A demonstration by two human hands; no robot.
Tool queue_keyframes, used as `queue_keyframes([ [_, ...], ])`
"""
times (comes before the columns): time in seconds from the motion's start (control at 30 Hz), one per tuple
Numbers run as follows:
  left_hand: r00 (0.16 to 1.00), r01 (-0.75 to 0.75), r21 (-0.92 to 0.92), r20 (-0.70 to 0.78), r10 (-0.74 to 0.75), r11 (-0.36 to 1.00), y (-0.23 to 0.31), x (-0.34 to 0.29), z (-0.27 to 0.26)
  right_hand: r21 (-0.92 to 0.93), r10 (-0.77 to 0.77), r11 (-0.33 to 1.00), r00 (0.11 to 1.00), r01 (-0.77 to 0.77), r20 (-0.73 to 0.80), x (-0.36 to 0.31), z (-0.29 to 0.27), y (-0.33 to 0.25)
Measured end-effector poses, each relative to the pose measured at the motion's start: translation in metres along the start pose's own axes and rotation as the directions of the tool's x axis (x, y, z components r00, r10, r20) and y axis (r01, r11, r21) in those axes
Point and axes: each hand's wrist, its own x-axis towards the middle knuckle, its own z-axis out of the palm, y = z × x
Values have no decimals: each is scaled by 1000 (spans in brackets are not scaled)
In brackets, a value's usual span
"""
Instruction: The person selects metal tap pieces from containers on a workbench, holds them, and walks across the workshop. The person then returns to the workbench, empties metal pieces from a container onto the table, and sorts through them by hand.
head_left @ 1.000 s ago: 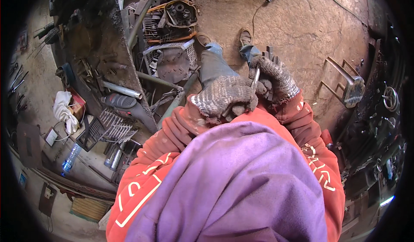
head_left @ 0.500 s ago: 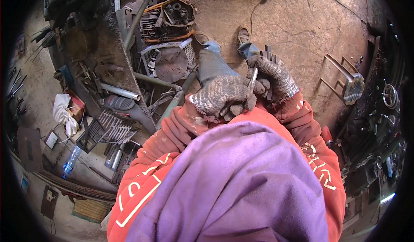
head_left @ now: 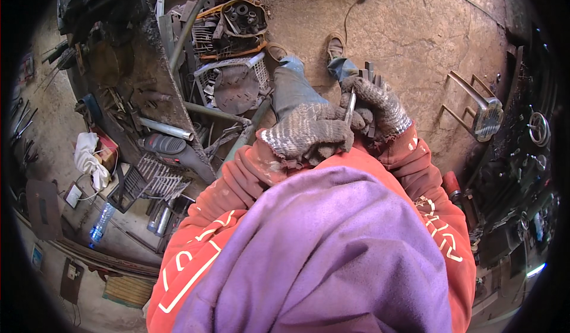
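Note:
My gloved left hand is closed in front of my belly, its fingers at the lower end of a slim, shiny metal rod. Close beside it, my gloved right hand wraps round several dark metal bars, whose square-looking ends stick out past the knuckles. The rod stands tilted between the two hands, near the right thumb. Glove fingers cover much of the bars and the rod's lower part.
Left of my legs are a grey plastic crate with a round metal plate, and a bin of metal parts. A steel-framed workbench holds a power tool. To the right, a small metal stool lies on the floor.
My left fingers have shifted up and over the lower part of the rod, covering the threaded-looking stretch that showed before. My right hand has hardly moved.

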Motion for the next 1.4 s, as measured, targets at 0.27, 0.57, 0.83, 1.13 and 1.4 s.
queue_keyframes([
  [0.27, 988, -148, -16, 47, 148, 989, -18, 13, -11, -6, 24, 1000, 999, -24, -21, -2, -2, -2],
  [0.57, 967, -157, -236, -233, 101, 959, 12, 2, 24, 44, 46, 998, 999, -46, 15, -6, -2, -7],
  [0.83, 913, -183, 65, -358, 194, 981, 25, -1, 40, 40, 50, 998, 999, -50, 1, -7, 0, -8],
  [1.13, 981, 46, -207, 194, -5, 977, 2, 24, -33, -169, -133, 979, 984, 112, -117, -1, 5, -7],
  [1.4, 980, -9, -185, 193, 45, 983, -11, 22, -43, -600, -374, 737, 927, 310, 19, -4, 0, -13],
])
